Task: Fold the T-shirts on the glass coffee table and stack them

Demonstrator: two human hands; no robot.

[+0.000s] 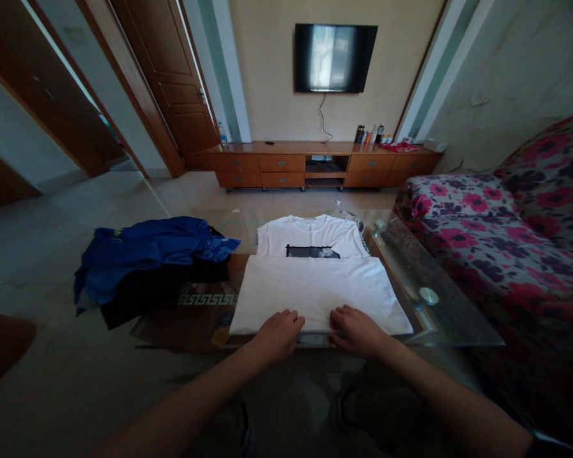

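Note:
On the glass table lies a white T-shirt (315, 289), its lower part folded up over the front so that a dark printed picture is partly covered. The neckline points away from me. My left hand (281, 332) is at the near folded edge, left of the middle, its fingers curled over the cloth. A short way to the right, my right hand (356, 329) is closed on the same edge in a similar way. Both thumbs are mostly hidden. Left of the shirt sits a heap of blue clothing (143, 248) with black clothing (148, 289) under it.
The glass table (458, 324) has see-through edges and a round metal fitting (428, 296) at right. A flowered sofa (501, 254) stands on the right. Across the floor is a low wooden TV cabinet (281, 164) with bottles on top, below a wall television (335, 58).

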